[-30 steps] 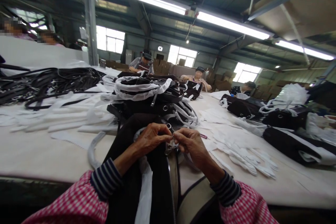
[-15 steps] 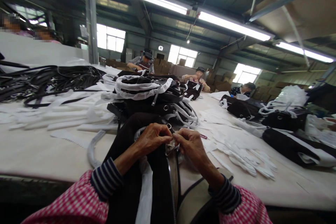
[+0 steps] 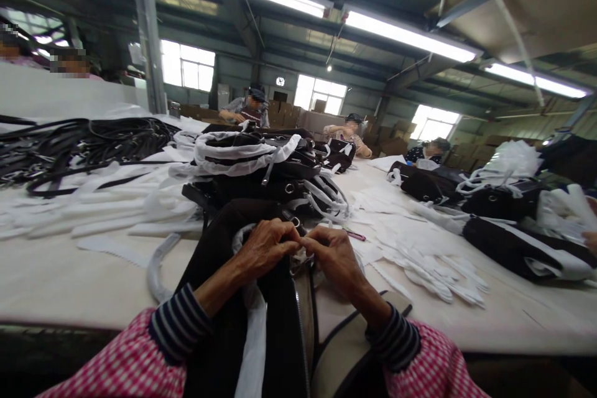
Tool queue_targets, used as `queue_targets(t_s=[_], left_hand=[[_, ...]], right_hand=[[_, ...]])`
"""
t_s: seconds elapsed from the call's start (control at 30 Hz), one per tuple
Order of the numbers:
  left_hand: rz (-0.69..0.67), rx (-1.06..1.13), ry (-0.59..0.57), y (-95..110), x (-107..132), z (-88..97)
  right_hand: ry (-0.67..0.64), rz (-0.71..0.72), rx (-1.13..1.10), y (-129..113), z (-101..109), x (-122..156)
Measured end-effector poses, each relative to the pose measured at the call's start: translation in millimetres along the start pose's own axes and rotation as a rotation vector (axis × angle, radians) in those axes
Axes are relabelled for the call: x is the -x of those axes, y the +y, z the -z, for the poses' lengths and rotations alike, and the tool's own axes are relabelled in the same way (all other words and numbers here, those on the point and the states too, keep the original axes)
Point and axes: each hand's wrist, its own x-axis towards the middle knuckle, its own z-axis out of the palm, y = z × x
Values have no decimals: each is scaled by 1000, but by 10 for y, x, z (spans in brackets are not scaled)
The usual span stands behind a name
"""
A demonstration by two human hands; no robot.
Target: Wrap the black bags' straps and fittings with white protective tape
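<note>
A black bag (image 3: 280, 323) with an unfastened metal zipper (image 3: 301, 329) lies in front of me, its beige lining showing on the right. Over its upper end, my left hand (image 3: 268, 249) is closed in a pinch. The fingertips of my right hand (image 3: 333, 255) are pinched too and meet those of the left. Whatever is between them is too small to make out; a metal ring and a bit of clear wrap show just below. A white-wrapped handle (image 3: 254, 329) runs down the bag beneath my left wrist.
More black bags with white-wrapped handles (image 3: 242, 158) are stacked just beyond. Black straps (image 3: 93, 143) lie heaped at the left, white wrapping strips (image 3: 116, 199) before them. A pink-handled tool (image 3: 356, 236) and white sheets (image 3: 420, 261) lie right. Co-workers sit across the table.
The whole view has shifted slightly. My hands stay pinched together at the same spot on the bag, with the fingertips a little closer. At the right edge a co-worker's hand has appeared.
</note>
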Motion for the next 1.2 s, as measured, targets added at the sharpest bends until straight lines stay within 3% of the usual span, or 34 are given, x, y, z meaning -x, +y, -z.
queue_targets(t_s=[0.1, 0.27, 0.4, 0.57, 0.67, 0.8, 0.9, 0.97, 1.1, 1.2], left_hand=[[19, -25, -8, 26, 17, 3], [56, -89, -20, 51, 17, -2], [22, -139, -71, -8, 21, -20], [0, -82, -117, -88, 1, 3], [6, -99, -124, -38, -17, 32], [-64, -244, -89, 108, 70, 107], [-236, -506, -20, 226, 292, 256], [-317, -694, 52, 280, 513, 382], [-317, -904, 238, 203, 960, 554], [-256, -841, 348, -9, 1132, 536]], right_hand=[[2, -34, -63, 57, -36, -12], [19, 71, 32, 120, -49, -20], [-55, 116, 67, 182, -42, -17], [-17, 137, 78, 226, -64, -4], [-31, 205, 161, 118, 79, 62], [102, 280, 420, -6, 554, 273], [110, 96, 575, 125, 917, 390], [58, -89, 501, 294, 1050, 401], [5, -257, 293, 541, 1068, 320], [-25, -329, 102, 514, 1040, 292]])
